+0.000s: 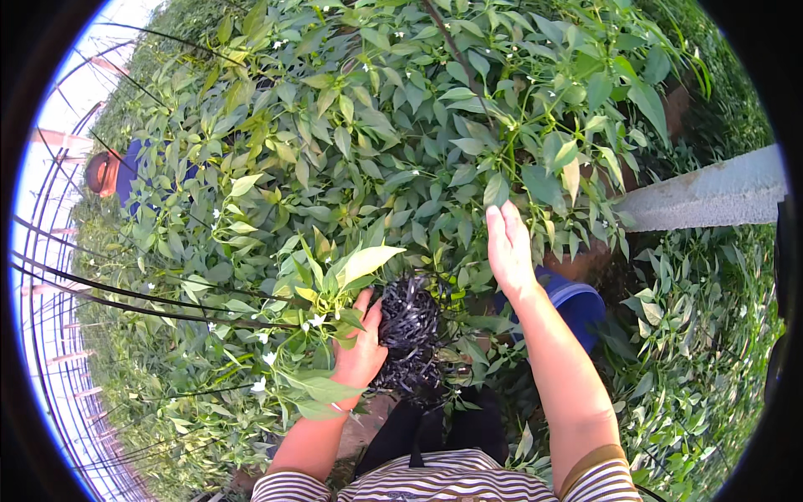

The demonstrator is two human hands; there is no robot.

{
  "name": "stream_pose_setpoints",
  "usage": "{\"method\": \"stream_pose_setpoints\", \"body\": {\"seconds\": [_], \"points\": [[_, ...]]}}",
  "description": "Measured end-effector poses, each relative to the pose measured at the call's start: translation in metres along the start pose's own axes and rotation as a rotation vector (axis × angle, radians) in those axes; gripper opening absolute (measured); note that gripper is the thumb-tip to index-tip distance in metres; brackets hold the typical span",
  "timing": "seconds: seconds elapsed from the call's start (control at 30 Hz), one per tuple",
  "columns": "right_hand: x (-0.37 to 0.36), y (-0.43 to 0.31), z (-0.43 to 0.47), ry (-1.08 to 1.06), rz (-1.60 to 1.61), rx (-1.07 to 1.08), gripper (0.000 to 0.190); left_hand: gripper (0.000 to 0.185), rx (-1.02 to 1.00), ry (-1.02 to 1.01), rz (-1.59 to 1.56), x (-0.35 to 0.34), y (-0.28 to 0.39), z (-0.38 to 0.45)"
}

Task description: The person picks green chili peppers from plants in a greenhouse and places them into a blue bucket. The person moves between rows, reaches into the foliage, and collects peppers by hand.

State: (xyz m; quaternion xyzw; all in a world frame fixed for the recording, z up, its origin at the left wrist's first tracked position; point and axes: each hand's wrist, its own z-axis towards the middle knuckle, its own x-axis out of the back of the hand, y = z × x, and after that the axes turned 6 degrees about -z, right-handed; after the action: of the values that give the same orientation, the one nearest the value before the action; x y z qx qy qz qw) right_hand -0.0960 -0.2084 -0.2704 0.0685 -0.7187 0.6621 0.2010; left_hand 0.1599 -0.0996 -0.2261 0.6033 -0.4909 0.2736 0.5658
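Dense pepper plants with small white flowers fill the view before me. My left hand is among a leafy, flowering pepper shoot at lower centre, its fingers partly covered by leaves; whether they grip a stem cannot be told. Right beside it hangs a bundle of shiny black plastic strips, in front of my body. My right hand reaches up to the right of the bundle, fingers straight and close together, the tips at a green leaf. Its palm side and thumb are not clearly seen.
A blue bucket stands behind my right forearm. A pale concrete post juts in from the right. Black cords run through the foliage at left. A person in blue is among the plants at far left.
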Motion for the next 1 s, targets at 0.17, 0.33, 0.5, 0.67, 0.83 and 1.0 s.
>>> {"method": "stream_pose_setpoints", "body": {"seconds": [0.17,0.33,0.5,0.67,0.83,1.0], "points": [[-0.047,0.048,0.057,0.043,-0.151,-0.100,0.051,0.063,-0.039,0.021,-0.025,0.009,-0.002,0.003],[-0.070,0.078,0.043,-0.449,-0.688,0.083,0.047,0.059,-0.021,0.025,-0.088,0.007,-0.009,0.009],[-0.063,0.117,0.070,-0.190,-0.224,0.020,0.023,0.066,-0.035,0.103,-0.240,-0.021,-0.027,0.003],[-0.030,0.125,0.092,0.149,-0.751,0.181,0.024,0.070,0.027,0.056,-0.223,-0.003,-0.017,0.002],[-0.028,0.080,0.101,-0.031,-0.959,-0.370,0.029,0.055,0.059,0.061,-0.166,-0.004,-0.017,0.008],[-0.017,0.132,0.106,-0.022,-0.985,-0.094,0.032,0.054,0.019,0.059,-0.146,0.004,-0.007,0.012]]}}
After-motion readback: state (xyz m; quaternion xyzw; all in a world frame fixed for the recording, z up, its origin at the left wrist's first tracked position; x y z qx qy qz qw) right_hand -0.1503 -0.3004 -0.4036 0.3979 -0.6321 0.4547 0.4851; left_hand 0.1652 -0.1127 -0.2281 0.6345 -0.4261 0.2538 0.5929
